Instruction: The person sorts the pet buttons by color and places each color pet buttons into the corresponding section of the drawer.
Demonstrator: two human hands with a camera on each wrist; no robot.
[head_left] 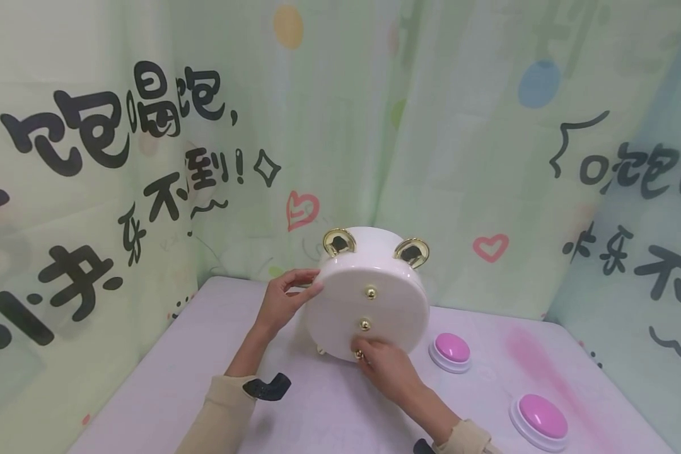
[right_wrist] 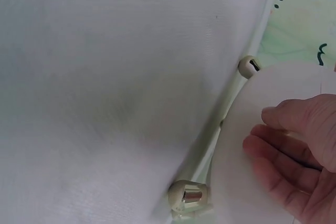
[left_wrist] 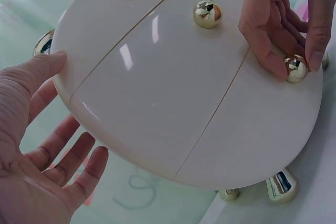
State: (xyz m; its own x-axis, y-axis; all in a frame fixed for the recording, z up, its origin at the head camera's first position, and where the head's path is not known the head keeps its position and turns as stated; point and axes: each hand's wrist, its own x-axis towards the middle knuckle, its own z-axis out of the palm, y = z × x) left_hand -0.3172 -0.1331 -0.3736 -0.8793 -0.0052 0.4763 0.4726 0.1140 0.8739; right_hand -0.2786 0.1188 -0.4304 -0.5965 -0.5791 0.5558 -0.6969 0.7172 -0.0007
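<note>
A white round drawer box [head_left: 340, 315] stands on the table, with gold ears, gold feet and three round gold knobs down its front. My right hand [head_left: 387, 371] pinches the lowest gold knob [left_wrist: 295, 68] between thumb and fingers. In the right wrist view that knob is hidden behind my right hand [right_wrist: 294, 156]. My left hand [head_left: 286, 301] rests on the box's left edge. Its thumb [left_wrist: 50, 62] touches the front rim, while the other fingers extend loosely along the side. Thin seams divide the front into three drawer faces.
Two pink push buttons with white bases sit on the table to the right, one nearer the box [head_left: 453, 348] and one closer to me [head_left: 543, 416]. Pale green curtains [head_left: 346, 126] with printed writing surround the lilac-white table [head_left: 329, 416].
</note>
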